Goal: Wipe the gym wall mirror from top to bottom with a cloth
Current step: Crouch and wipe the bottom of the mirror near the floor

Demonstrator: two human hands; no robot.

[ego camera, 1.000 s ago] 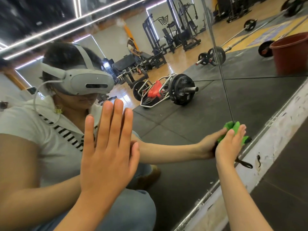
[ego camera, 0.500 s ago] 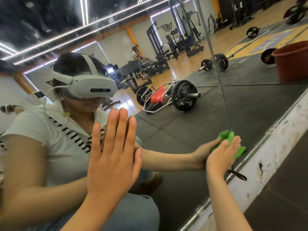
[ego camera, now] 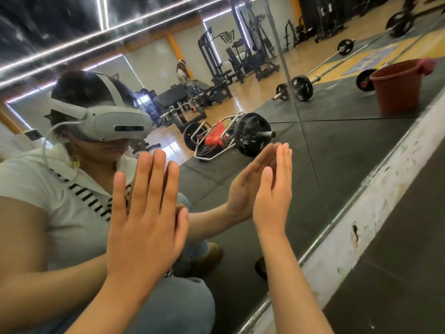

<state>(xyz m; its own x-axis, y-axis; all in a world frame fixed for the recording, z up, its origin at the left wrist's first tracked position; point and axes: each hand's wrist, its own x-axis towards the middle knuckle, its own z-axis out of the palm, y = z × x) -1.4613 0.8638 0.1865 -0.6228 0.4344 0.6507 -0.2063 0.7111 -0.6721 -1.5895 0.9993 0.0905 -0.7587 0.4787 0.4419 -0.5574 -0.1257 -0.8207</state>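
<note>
1. The mirror (ego camera: 349, 153) is right in front of the person, and both hands touch the glass.
2. The left hand (ego camera: 144, 213) lies flat on the mirror. Its fingers (ego camera: 154, 179) are straight and a little apart, and they hold nothing.
3. The right hand (ego camera: 272, 196) is straight too. Its fingers (ego camera: 284, 165) are close together, and their tips meet their own picture in the glass. They hold nothing.
4. Just past the right fingertips, a thin line (ego camera: 298, 121) runs up the mirror.
5. Above the right fingertips, the glass shows a bar with round weights (ego camera: 250, 136).
6. Far to the right of those fingers, a red bucket (ego camera: 397, 90) shows in the glass.
7. Below and to the right of the right hand, a white strip (ego camera: 361, 225) runs along the bottom of the mirror, with dark floor (ego camera: 409, 273) beside it.
</note>
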